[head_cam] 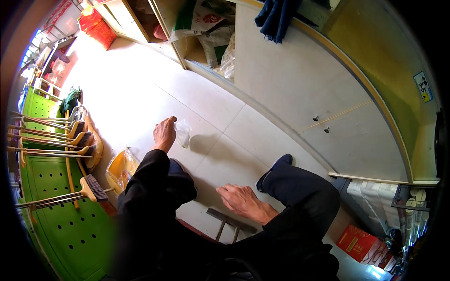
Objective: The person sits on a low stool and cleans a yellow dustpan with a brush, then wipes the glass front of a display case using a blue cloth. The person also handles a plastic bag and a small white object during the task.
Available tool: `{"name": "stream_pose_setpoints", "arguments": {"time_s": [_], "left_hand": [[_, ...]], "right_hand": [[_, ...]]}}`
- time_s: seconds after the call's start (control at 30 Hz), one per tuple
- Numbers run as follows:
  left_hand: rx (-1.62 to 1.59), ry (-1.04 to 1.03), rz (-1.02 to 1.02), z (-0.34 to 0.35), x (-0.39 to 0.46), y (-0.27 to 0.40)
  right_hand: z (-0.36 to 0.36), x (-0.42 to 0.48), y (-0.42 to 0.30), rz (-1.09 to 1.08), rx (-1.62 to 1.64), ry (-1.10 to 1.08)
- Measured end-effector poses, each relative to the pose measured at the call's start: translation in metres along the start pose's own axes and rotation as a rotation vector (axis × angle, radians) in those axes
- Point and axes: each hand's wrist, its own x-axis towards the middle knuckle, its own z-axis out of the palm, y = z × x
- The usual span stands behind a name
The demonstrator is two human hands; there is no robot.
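Note:
My left hand (164,134) is out over the tiled floor and pinches a small clear plastic bag (183,133) by its edge. The bag hangs from the fingertips, and a little something shows faintly at its bottom corner. My right hand (244,203) hovers between my knees, back up, fingers loosely bent. Nothing shows in it, though its palm is hidden. Beneath that hand is the dark bar of a stool-like frame (231,220). My shoes (281,164) rest on the tiles on either side.
Brooms (92,189) lean along a green perforated panel (63,214) at left, near a bagged yellow dustpan (121,168). Ahead, an open cabinet holds printed sacks (212,42); its doors (281,80) run rightward. A blue cloth (277,19) hangs over the counter edge. A red box (358,242) sits lower right.

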Motion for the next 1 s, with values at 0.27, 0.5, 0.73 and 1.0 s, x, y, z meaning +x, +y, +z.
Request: {"name": "stream_pose_setpoints", "arguments": {"time_s": [0.27,0.5,0.73,1.0], "left_hand": [[-0.471,0.147,-0.097,-0.009,-0.005,0.001],[-1.854,-0.223,-0.329,-0.042,-0.105,0.135],[-2.156,-0.455,-0.185,-0.056,-0.192,0.191],[-1.728,-0.607,-0.025,-0.183,-0.264,0.188]], "right_hand": [[-0.009,0.014,-0.005,0.104,-0.001,0.146],[-0.044,0.032,0.019,0.293,0.25,0.74],[-0.034,0.02,-0.064,-0.122,0.306,1.004],[-0.029,-0.022,0.025,0.329,0.886,1.148]]}}
